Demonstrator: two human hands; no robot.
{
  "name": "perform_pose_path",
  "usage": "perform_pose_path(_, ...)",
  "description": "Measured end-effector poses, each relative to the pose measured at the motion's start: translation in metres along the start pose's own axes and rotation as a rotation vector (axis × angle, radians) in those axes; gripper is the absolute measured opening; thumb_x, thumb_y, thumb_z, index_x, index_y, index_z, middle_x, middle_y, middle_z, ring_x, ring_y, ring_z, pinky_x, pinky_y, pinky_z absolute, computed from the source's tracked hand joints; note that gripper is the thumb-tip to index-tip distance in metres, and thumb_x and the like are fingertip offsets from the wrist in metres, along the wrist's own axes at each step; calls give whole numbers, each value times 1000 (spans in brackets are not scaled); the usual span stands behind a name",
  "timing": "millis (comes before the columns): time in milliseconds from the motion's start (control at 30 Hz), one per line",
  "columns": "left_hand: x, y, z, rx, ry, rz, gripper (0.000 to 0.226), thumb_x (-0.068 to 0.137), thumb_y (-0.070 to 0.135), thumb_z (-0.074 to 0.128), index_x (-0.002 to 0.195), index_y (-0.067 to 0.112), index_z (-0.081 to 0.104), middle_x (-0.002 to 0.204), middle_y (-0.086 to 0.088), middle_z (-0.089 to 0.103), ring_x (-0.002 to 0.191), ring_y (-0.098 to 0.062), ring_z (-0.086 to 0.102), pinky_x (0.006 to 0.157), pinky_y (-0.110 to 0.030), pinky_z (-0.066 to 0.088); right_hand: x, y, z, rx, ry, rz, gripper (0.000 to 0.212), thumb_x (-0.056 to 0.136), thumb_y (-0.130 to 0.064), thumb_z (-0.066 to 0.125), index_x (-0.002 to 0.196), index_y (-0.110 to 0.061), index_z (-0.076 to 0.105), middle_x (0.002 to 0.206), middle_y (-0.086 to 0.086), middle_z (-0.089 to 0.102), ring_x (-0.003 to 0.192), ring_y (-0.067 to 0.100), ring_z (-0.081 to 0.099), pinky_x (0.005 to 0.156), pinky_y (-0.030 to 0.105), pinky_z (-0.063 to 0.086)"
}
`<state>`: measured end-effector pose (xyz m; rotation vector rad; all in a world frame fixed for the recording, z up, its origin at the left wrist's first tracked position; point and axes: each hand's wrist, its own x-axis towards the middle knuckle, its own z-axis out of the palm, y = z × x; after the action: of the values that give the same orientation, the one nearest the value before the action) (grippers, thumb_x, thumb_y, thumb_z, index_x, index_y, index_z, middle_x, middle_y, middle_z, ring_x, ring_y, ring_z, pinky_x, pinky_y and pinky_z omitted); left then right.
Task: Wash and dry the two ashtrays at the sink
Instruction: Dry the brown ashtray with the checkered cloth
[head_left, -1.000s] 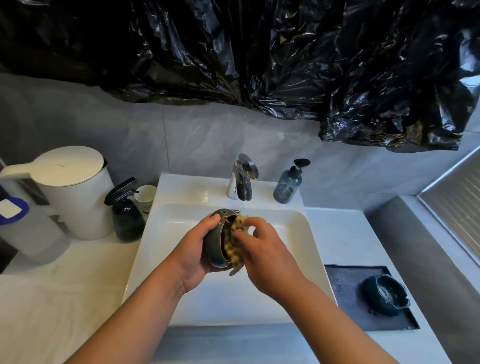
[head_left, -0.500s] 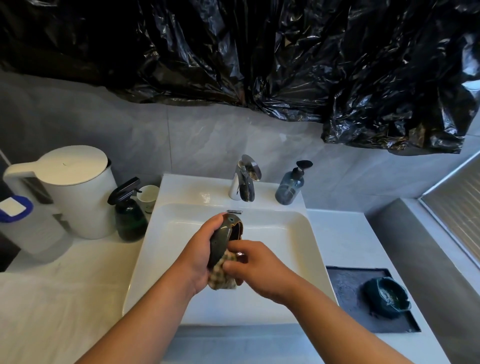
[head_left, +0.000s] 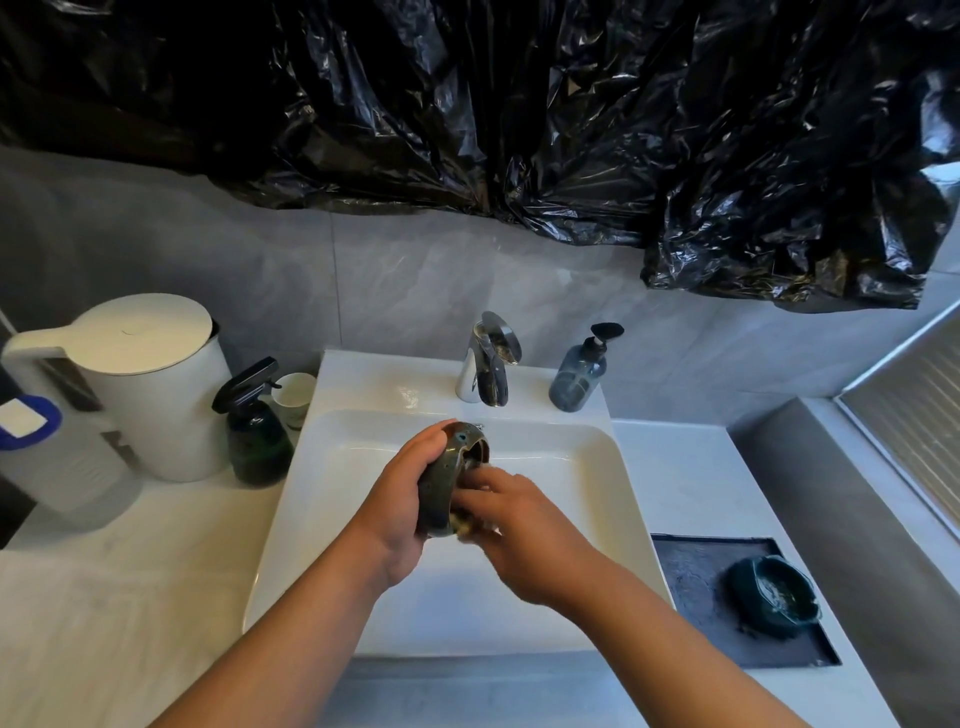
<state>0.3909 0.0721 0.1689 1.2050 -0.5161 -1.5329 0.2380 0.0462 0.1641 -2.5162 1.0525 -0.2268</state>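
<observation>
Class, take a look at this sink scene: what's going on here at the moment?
A person is working at the white sink. The left hand grips a dark speckled ashtray on its edge over the basin, while the right hand presses a cloth, mostly hidden, into its hollow. A second, teal ashtray sits on the dark mat to the right of the sink. No water shows at the tap.

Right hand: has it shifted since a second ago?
Yes. The right hand, holding the cloth, has slid down the held ashtray, away from the faucet and toward the near edge of the sink.
</observation>
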Motion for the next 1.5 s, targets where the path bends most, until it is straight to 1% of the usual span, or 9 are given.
perform_pose_path(133,2,2,0,-10,-29,-52,39,97,46,44,106,25,77,108,-12,76,102,-29,68,93,-52,50,2,6,-4,-197,-13,-49,38,99,-23,57,134,-38,55,135,-13,54,94,21,52,79,37,52)
perform_pose_path(333,4,4,-1,17,-15,-32,44,94,50,48,110,19,74,104,-17,75,101,-33,70,84,-45,56,2,-17,-16,553,-84,212,25,97,-15,60,115,-29,69,97,-16,68,80,-5,60,71,12,47)
perform_pose_path(633,7,2,-3,-19,-82,160,45,80,38,55,122,27,67,120,-12,70,114,-32,65,96,-48,52,9,-25,-20,1571,58,373,21,103,-16,52,105,-11,72,83,1,69,67,9,58,61,21,45)
perform_pose_path(733,6,1,-3,-8,-57,139,44,82,43,55,122,29,67,121,-11,70,114,-32,65,94,-47,53,8,-25,-19,1445,47,359,22,103,-16,52,113,-12,71,98,6,73,86,14,65,73,25,50)
perform_pose_path(900,6,7,-1,-67,39,-8,41,95,49,48,120,24,69,115,-15,72,108,-34,67,79,-43,58,4,-21,-14,595,-26,257,36,94,-9,62,124,-27,69,106,-11,69,83,-10,60,75,9,47)
perform_pose_path(1033,6,14,0,-132,26,-71,44,94,49,48,113,19,73,110,-18,73,99,-31,67,74,-40,55,9,-6,-15,151,-1,63,39,93,-15,66,129,-31,64,114,-9,69,94,4,59,88,21,50)
perform_pose_path(1200,6,11,3,-95,18,-48,44,93,49,49,103,15,77,101,-19,75,93,-32,70,77,-42,57,6,-14,-23,513,-39,218,31,92,-13,66,115,-32,72,104,-10,69,91,3,62,82,16,49)
perform_pose_path(1400,1,4,5,52,-42,205,40,84,47,51,119,35,66,121,-6,69,114,-27,65,98,-49,54,6,-24,-23,1189,47,299,18,93,-20,61,104,-11,73,93,6,69,84,18,56,74,34,41)
perform_pose_path(1500,1,0,3,87,-127,242,41,85,48,45,122,40,61,126,-3,66,117,-24,63,100,-47,52,7,-26,-24,1148,108,327,11,93,-17,65,97,-13,74,90,3,71,81,12,61,72,28,45)
